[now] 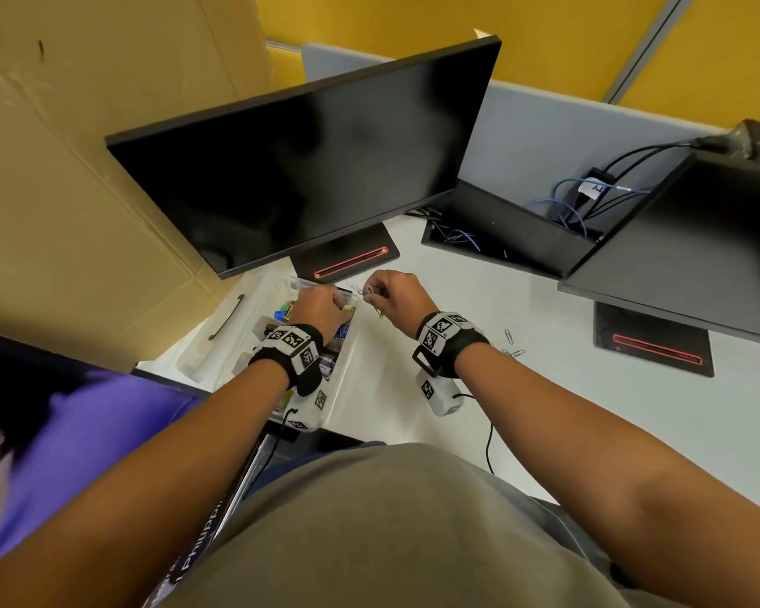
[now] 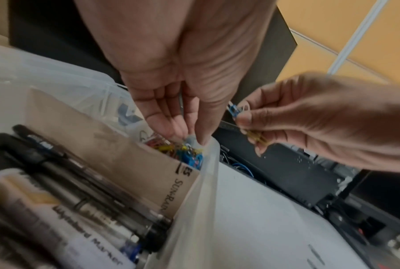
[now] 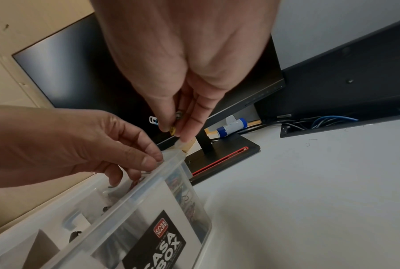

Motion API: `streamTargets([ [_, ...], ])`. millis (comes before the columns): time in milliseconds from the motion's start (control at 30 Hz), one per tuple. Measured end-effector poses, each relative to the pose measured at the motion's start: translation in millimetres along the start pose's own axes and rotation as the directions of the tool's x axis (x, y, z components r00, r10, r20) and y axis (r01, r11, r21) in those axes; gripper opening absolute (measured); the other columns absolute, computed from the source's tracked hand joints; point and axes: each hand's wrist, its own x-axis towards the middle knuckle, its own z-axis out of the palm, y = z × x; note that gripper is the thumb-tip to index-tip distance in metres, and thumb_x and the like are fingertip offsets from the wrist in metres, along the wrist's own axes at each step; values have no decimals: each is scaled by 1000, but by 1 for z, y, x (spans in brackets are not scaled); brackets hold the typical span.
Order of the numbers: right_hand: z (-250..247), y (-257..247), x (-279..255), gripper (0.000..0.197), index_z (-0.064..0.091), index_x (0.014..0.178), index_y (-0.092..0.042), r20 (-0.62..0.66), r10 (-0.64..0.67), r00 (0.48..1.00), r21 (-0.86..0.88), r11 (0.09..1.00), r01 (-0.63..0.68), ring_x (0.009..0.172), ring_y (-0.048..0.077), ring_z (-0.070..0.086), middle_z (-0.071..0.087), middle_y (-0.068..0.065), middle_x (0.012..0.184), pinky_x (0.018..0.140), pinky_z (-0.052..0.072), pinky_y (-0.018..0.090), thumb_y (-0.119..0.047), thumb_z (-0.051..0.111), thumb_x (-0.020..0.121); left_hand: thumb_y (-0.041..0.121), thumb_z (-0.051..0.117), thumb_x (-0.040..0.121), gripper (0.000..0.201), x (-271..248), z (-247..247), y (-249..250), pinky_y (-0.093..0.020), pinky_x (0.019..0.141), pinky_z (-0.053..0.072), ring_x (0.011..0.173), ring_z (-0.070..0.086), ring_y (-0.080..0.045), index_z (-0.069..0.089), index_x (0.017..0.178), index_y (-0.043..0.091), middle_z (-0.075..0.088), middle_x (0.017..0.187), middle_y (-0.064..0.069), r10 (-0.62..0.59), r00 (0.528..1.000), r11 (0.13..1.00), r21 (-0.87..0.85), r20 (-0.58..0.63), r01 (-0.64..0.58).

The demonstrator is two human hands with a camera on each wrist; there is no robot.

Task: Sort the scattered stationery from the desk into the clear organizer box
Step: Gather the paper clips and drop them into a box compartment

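Observation:
The clear organizer box (image 1: 347, 379) stands on the white desk left of centre, holding markers (image 2: 79, 200) and a cardboard divider (image 2: 125, 154). My left hand (image 2: 189, 139) reaches down into its far corner, fingertips pinched on a small grey paper clip just above a pile of coloured paper clips (image 2: 183, 152). My right hand (image 1: 369, 294) hovers beside the box's far right corner, gripping a bunch of paper clips (image 3: 174, 120), blue, white and yellow. A few loose paper clips (image 1: 512, 344) lie on the desk right of my right wrist.
A black monitor (image 1: 303, 168) and its stand base (image 1: 347, 256) sit directly behind the box. A second monitor (image 1: 698, 256) is at the right, with a cable tray (image 1: 501, 239) between them. The box's lid (image 1: 220, 326) lies to the left against a large cardboard carton (image 1: 84, 168).

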Motion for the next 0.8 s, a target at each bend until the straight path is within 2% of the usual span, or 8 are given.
streamTargets([
  [133, 7, -9, 4, 11, 67, 93, -8, 79, 39, 996, -50, 998, -35, 70, 20, 63, 68, 8, 82, 64, 50, 27, -19, 66, 92, 20, 64, 89, 4, 2, -12, -21, -37, 79, 56, 88, 64, -21, 65, 93, 22, 67, 93, -1, 10, 998, 999, -32, -67, -12],
  [233, 13, -21, 10, 14, 69, 95, -5, 160, 68, 985, -106, 993, -51, 75, 21, 65, 70, 11, 88, 71, 53, 28, -18, 67, 91, 12, 54, 91, 14, 1, -20, -34, -38, 80, 54, 93, 61, -25, 66, 97, 19, 65, 102, -5, -16, 993, 1000, 2, -117, 16],
  [333, 18, -38, 19, 16, 71, 94, -3, 236, 118, 965, -185, 980, -75, 82, 22, 67, 70, 12, 95, 78, 56, 32, -18, 70, 89, 8, 54, 91, 15, 0, -23, -43, -36, 78, 52, 92, 60, -27, 65, 98, 16, 64, 106, -9, -12, 993, 1000, 24, -116, 15],
  [467, 29, -59, 34, 20, 69, 94, -2, 277, 223, 935, -328, 936, -126, 86, 25, 69, 71, 13, 95, 77, 57, 32, -21, 73, 86, 5, 54, 91, 17, -2, -22, -50, -35, 76, 52, 92, 61, -27, 65, 98, 17, 65, 107, -9, 1, 994, 1000, 19, -112, 2],
  [567, 40, -69, 41, 17, 64, 92, -4, 236, 306, 922, -399, 896, -195, 84, 25, 65, 69, 14, 95, 69, 51, 28, -17, 73, 86, 5, 57, 90, 18, -4, -22, -53, -37, 79, 54, 93, 63, -28, 66, 100, 17, 66, 108, -9, 13, 993, 1000, 18, -118, -11],
  [633, 47, -72, 44, 19, 64, 99, -2, 189, 321, 928, -406, 886, -224, 90, 28, 67, 69, 15, 102, 71, 51, 29, -15, 72, 87, 5, 58, 90, 18, -4, -21, -55, -38, 80, 55, 93, 63, -28, 67, 101, 16, 66, 109, -9, 31, 993, 999, 22, -118, -29],
  [733, 55, -74, 45, 20, 66, 98, -1, 134, 328, 935, -392, 884, -253, 91, 30, 68, 68, 16, 100, 77, 55, 33, -14, 75, 85, 5, 55, 90, 21, -4, -19, -57, -38, 80, 54, 94, 63, -27, 67, 101, 17, 66, 110, -9, 53, 993, 998, 23, -110, -50],
  [800, 59, -72, 45, 15, 67, 97, -2, 103, 314, 944, -381, 889, -254, 90, 31, 68, 69, 16, 99, 78, 56, 35, -12, 71, 88, 7, 54, 90, 20, -4, -19, -58, -37, 79, 54, 94, 62, -26, 66, 102, 18, 66, 109, -9, 58, 993, 998, 21, -103, -56],
])
